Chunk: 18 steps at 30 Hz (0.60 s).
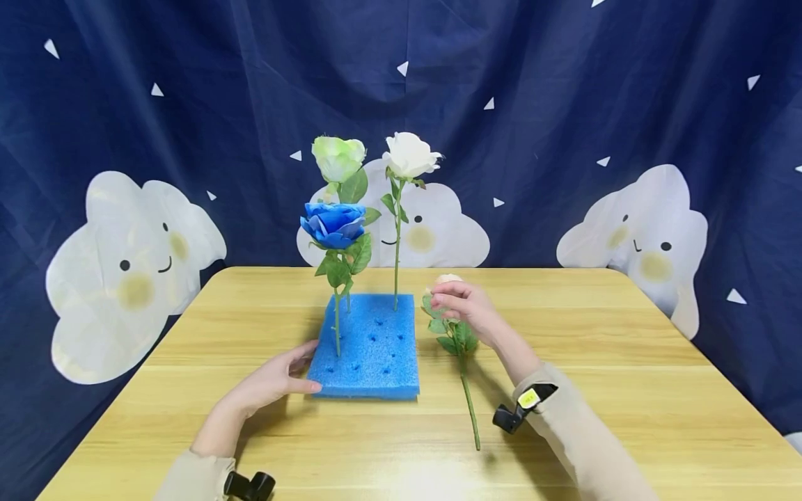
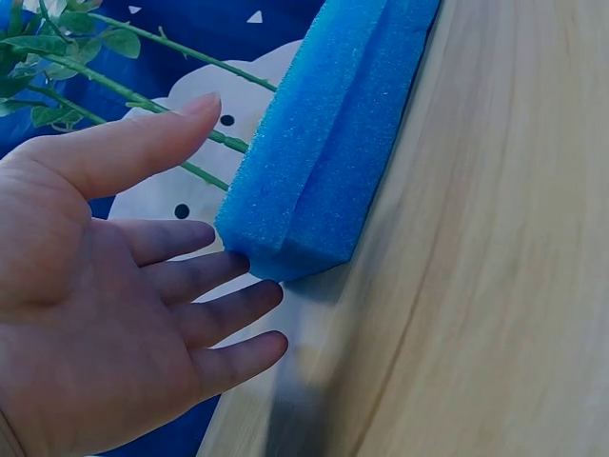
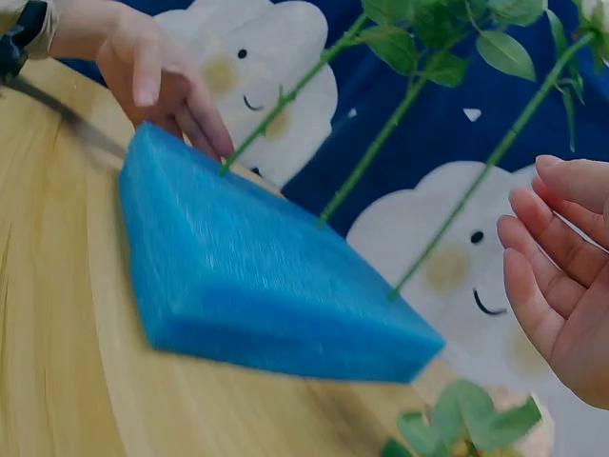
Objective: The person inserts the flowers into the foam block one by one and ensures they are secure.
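A blue foam block with small holes lies on the table. A blue rose, a green-white rose and a white rose stand upright in it on their stems. My left hand is at the block's left side, fingers extended, with the fingertips at or very near a corner. To the right of the block lies a pale rose with green leaves, its bloom partly hidden by my right hand. That hand hovers over the bloom with loosely bent fingers, holding nothing.
The wooden table extends around the block on both sides. Behind its far edge hangs a dark blue curtain with white clouds and small triangles. A small black camera sits on each wrist.
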Available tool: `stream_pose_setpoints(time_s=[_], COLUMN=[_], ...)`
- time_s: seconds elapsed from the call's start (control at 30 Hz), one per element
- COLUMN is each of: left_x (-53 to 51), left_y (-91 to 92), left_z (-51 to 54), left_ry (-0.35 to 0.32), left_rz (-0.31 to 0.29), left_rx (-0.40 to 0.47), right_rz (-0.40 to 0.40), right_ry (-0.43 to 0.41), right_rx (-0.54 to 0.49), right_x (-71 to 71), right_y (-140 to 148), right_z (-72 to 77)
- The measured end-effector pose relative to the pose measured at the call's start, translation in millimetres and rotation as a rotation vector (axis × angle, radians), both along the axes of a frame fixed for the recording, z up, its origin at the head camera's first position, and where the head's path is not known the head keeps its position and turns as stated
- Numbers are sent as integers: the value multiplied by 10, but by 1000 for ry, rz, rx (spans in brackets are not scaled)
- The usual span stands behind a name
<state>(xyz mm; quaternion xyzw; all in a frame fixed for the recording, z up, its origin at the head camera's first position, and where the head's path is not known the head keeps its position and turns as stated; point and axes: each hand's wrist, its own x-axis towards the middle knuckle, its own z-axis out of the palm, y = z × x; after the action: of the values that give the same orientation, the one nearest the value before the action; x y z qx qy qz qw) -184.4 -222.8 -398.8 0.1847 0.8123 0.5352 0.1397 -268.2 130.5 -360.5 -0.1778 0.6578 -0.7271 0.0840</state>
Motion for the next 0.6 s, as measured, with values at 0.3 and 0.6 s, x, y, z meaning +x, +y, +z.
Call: stream_pose_setpoints(time_s=[0.3, 0.6], left_x=[5, 8], left_y=[-15, -13], left_z=[-3, -12], left_ry=[-16, -39], left_rz=[7, 25], left_rx=[10, 21], right_rz=[-55, -75], right_ry=[-22, -24], right_rx=[61, 230], right_x=[102, 229], right_y=[383, 648], right_z=[-141, -286])
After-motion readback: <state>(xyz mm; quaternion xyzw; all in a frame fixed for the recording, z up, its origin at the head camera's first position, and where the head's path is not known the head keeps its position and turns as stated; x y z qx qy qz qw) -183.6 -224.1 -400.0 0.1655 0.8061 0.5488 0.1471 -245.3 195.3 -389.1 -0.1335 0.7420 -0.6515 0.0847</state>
